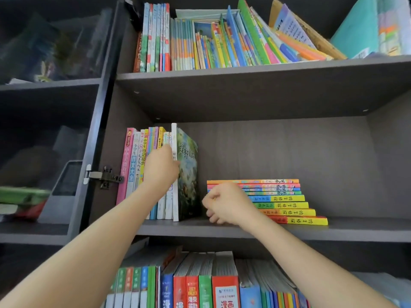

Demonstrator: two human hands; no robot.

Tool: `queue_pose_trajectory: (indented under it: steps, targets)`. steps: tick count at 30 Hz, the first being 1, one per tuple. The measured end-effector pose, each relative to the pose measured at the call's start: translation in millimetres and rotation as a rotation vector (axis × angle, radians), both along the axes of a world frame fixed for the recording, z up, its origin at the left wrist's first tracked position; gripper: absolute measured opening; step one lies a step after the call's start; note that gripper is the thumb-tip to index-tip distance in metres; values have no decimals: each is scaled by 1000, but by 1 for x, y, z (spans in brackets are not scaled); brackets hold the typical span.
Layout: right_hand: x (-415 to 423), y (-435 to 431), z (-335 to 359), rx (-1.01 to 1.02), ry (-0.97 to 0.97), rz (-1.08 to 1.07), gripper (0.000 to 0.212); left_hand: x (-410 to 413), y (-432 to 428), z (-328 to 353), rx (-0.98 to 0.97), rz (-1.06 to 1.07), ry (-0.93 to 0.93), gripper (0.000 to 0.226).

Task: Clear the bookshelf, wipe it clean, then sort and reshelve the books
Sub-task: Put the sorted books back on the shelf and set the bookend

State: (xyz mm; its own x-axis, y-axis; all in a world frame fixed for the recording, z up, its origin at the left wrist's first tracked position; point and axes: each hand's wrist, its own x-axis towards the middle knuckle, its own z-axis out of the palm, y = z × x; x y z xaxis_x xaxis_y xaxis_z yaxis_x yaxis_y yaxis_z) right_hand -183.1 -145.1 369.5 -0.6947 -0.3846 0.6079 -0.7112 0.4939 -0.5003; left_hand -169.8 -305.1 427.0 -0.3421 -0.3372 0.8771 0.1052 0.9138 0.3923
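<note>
Metal hinge (104,177) on glass door (51,52)

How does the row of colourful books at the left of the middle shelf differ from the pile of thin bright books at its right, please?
The row of colourful books stands upright, spines forward; the pile of thin bright books lies flat, stepped outward towards the bottom. The row mixes heights and spine colours; the pile's lower spines share yellow panels. Both rest on the dark grey middle shelf.
</note>
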Motion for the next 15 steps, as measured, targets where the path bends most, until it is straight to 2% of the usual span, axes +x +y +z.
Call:
queue_pose_trajectory:
  steps: [2, 4, 6, 7, 9, 10, 11, 13, 15]
  targets:
    - [9, 39, -1, -93, 128, -206, 29, 3, 3, -6, -63, 163, 10, 19]
    - [11, 86, 2, -27, 323, -557, 27, 3, 18, -13, -287, 360, 61, 21]
    - [5, 129, 6, 165, 309, -806, 24, 0, 39, -21, -537, 258, 129, 30]
    - [-2, 148, 7, 296, 209, -853, 40, -5, 53, -25, -647, 138, 85, 40]
    - [-22, 177, 9, 493, 46, -785, 76, -16, 74, -32, -794, -15, -153, 64]
    - [-28, 189, 8, 529, -8, -711, 85, -23, 85, -33, -815, -31, -275, 74]
    - [-32, 193, 8, 537, -41, -612, 87, -28, 88, -33, -808, -14, -368, 81]
    - [-37, 201, 5, 529, -41, -468, 80, -39, 95, -30, -798, 22, -428, 87]
    - [-38, 201, 5, 595, 66, -430, 71, -45, 97, -25, -825, 40, -439, 88]
